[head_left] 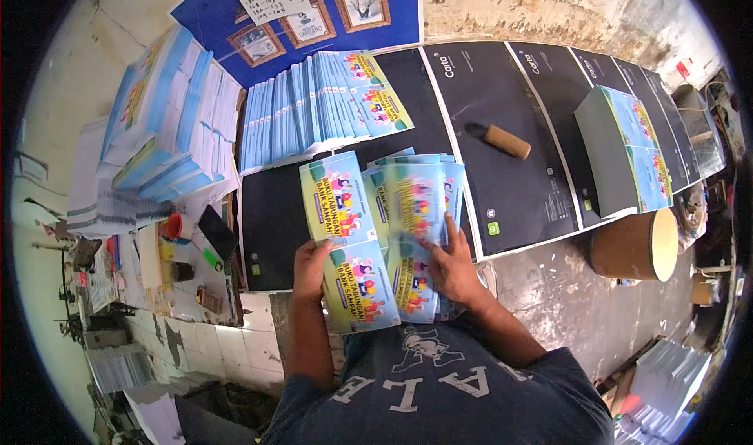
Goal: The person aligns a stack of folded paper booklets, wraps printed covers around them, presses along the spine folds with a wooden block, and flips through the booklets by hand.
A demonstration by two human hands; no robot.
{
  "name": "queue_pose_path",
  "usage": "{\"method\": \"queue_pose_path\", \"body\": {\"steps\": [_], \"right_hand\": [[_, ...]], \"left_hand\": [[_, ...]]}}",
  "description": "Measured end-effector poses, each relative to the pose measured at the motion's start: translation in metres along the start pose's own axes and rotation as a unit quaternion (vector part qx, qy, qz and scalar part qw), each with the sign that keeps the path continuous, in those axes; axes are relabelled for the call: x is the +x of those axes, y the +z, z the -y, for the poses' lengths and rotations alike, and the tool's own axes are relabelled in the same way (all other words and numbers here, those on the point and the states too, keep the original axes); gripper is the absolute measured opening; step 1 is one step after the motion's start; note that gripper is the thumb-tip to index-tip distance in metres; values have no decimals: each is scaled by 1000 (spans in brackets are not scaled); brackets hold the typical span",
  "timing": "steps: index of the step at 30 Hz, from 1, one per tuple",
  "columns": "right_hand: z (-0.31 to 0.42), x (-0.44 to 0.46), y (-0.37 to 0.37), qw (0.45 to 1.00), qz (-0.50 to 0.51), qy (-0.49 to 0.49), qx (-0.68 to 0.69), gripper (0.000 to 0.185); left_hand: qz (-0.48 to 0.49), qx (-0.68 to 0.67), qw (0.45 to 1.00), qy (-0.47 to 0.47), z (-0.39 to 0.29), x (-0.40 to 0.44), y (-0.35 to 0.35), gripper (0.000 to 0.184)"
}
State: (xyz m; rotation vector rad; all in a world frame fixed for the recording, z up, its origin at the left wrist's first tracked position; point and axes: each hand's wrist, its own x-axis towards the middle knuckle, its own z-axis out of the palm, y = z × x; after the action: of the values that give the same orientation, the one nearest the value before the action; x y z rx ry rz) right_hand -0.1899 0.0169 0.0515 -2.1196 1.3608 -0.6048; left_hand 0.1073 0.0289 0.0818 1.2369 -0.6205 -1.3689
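Observation:
My left hand [312, 271] grips the left edge of a printed booklet [351, 245], thumb on top. The booklet carries two copies of a yellow and blue cover, one above the other, reading "Buku Tabungan Bank Sampah". My right hand [455, 268] is closed on the right side of several matching booklets [420, 194], which are fanned and overlap unevenly. The upper one of these is blurred by motion. Both hands are above the near edge of the black-covered table [271, 245], close to my body.
A long leaning row of booklets [314, 104] lies at the back left, beside a tall stack [161, 123]. A brown cardboard tube [507, 141] lies mid-table. Another booklet stack [627, 151] stands at the right, above a brown drum [635, 245].

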Motion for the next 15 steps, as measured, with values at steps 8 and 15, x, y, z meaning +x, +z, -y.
{"method": "queue_pose_path", "body": {"steps": [8,15], "right_hand": [[-6,11,1,984,-36,67,160,33],[5,11,-6,982,29,118,146,32]], "left_hand": [[62,99,993,6,40,4,36,22],[51,165,985,8,35,2,41,21]]}}
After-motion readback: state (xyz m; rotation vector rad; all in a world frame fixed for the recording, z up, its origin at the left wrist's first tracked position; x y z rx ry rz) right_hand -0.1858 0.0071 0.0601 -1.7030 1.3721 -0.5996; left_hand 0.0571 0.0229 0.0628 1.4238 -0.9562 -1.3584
